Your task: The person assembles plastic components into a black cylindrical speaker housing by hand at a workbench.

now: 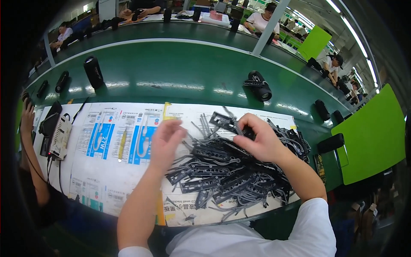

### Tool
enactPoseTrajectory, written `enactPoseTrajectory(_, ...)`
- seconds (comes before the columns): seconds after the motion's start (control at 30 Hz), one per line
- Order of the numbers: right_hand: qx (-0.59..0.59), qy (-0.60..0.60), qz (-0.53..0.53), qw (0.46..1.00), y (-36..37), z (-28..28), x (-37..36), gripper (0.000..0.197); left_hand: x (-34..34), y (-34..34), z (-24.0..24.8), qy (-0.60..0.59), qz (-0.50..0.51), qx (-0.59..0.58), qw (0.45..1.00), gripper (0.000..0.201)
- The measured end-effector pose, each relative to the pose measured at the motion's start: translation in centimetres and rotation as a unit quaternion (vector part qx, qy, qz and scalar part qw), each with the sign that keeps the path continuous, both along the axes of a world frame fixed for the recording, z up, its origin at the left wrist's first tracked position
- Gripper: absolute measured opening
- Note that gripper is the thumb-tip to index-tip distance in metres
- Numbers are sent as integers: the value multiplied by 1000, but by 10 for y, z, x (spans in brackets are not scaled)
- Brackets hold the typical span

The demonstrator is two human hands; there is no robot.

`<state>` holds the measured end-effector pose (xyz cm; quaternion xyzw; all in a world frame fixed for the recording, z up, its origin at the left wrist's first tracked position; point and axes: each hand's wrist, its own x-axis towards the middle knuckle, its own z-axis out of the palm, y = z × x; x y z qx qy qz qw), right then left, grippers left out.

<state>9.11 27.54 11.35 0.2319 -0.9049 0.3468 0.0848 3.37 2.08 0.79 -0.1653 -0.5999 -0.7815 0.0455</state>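
Note:
My right hand (261, 139) is closed on a black plastic strip (222, 122) with a grey braided cord looped on it, lifted above the far part of the pile. My left hand (166, 143) is to the left of it, thumb and fingers apart, with nothing seen in it. Below and between the hands spreads a heap of similar black slotted strips (209, 170) with grey cords, lying tangled on the white printed board (184, 216). The right fingers partly cover the strip they hold.
Black cylindrical speakers stand or lie on the green bench, among them one upright (93, 73) and one lying (259, 85). A yellow-handled tool (122, 145) lies on the board. At the left, a power box (60, 137) sits near another person's arm (32, 150). A green panel (372, 137) rises right.

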Motion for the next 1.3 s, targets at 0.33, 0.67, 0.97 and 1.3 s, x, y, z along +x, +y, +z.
enactPoseTrajectory(0.33, 223, 249, 37, 942, -19, 13, -13, 23, -6, -8, 3, -79, -81, 39, 993, 29)
enactPoseTrajectory(0.67, 37, 24, 42, 998, -45, 3, -12, 25, 15, 6, 24, -40, -114, 52, 991, 37)
enactPoseTrajectory(0.97, 249, -104, 80, 960, -33, 20, -20, 17, 0, -11, 19, -34, -37, 110, 993, 18)
enactPoseTrajectory(1.3, -18, -45, 83, 995, -46, 41, -35, 36, 5, -13, 27, 14, -88, 167, 982, 18)
